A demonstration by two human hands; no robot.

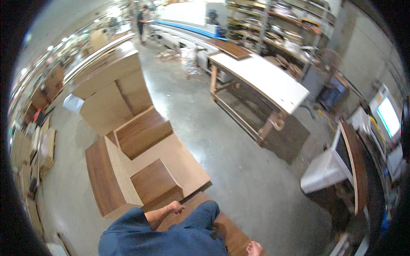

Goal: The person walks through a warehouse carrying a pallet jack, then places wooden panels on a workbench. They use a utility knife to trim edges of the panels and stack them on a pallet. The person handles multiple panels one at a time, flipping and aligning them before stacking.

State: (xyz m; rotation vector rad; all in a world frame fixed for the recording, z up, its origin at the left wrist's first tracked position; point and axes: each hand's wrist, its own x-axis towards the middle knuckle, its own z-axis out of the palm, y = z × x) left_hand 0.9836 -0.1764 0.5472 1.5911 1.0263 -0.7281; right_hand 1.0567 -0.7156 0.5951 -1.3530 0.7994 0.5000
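My left hand is closed, its fingers curled, beside the near stack of brown wood-grain panels. Whether anything is in it is too small to make out. Low in the view, my right hand also has curled fingers and is partly cut off by the lower edge. It is close to the end of a brown wood-grain board that lies beneath my body and leg. My torso hides much of this board. What the right hand holds, if anything, does not show.
More wood-grain panels are stacked on a tan base board at left. Beyond stands a tall stack of tan boards. A white-topped workbench, a computer screen and shelving are at right. Far off stands another person.
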